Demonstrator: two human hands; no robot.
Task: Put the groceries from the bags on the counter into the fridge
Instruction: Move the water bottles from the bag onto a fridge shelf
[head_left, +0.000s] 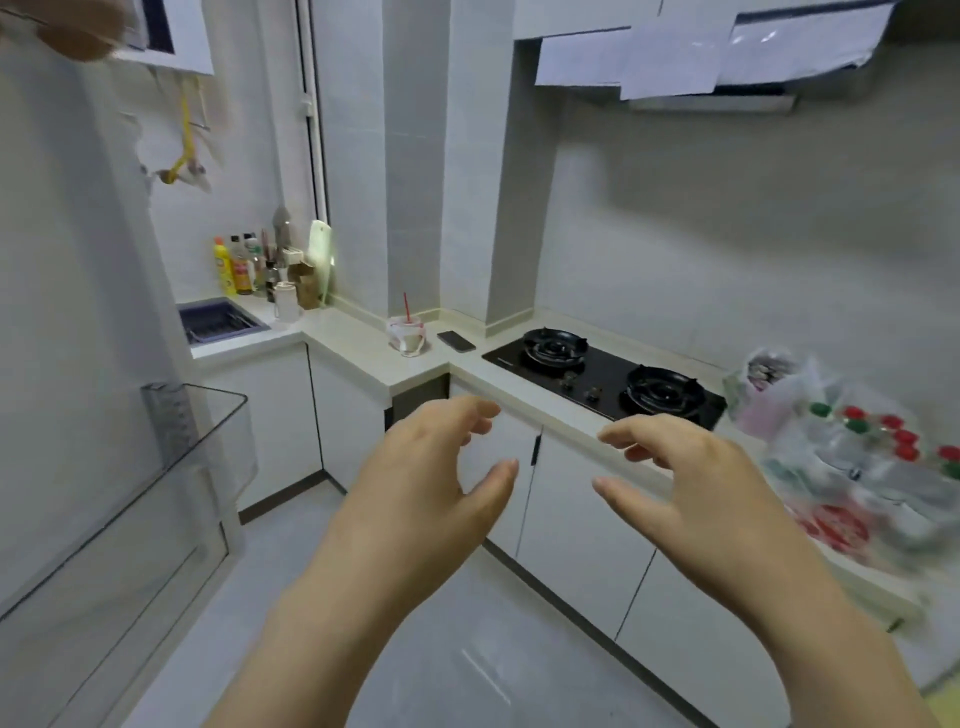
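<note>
At the left edge of the frame the fridge door (78, 312) stands open, its clear door shelf (208, 415) turned toward me. Past it, in the far corner, bottles (236, 267) crowd the counter (353, 338) beside the sink (221, 319); their labels are too blurred to read. Further right on the counter a cup (408, 335) in a thin bag, with a red straw, stands just beside a dark phone (456, 341), then comes the black stove (602, 374). My left grip (421, 467) hangs in the lower middle, fingers loosely curved, wide and holding nothing. My right grip (696, 478) mirrors it, wide and empty, in the air before the counter's edge. At the right edge the grocery bags (831, 452) lie on the counter, red and green bottle caps (893, 431) showing inside; any print there is smeared.
</note>
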